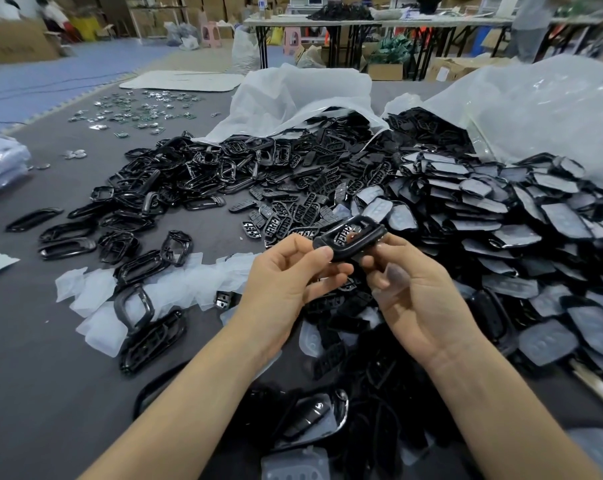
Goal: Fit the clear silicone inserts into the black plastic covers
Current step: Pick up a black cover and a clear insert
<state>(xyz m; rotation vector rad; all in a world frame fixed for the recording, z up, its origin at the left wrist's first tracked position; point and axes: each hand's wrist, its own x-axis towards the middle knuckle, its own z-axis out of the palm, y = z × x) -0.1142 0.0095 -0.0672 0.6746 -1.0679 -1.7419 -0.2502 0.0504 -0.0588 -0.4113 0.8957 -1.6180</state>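
Centrally held cover: a black plastic frame-shaped cover [350, 239] was held tilted above the grey table [33, 341], between both hands.
Left hand: the left hand [286, 271] pinched the cover's near left end between thumb and curled fingers.
Right hand: the right hand [421, 299] gripped the cover's right end from below with curled fingers; a clear silicone insert [395, 276] showed faintly against those fingers.
Loose inserts: scattered clear silicone pieces [196, 282] lay on the table just left of the left hand, among stray black frames.
Left heap: glossy black open frames [175, 181] were piled well behind the hands.
Middle heap: black perforated button plates [310, 195] lay beyond the held cover.
Right heap: overlapping black covers with pale translucent faces [500, 209] spilled from a clear plastic bag [535, 109].
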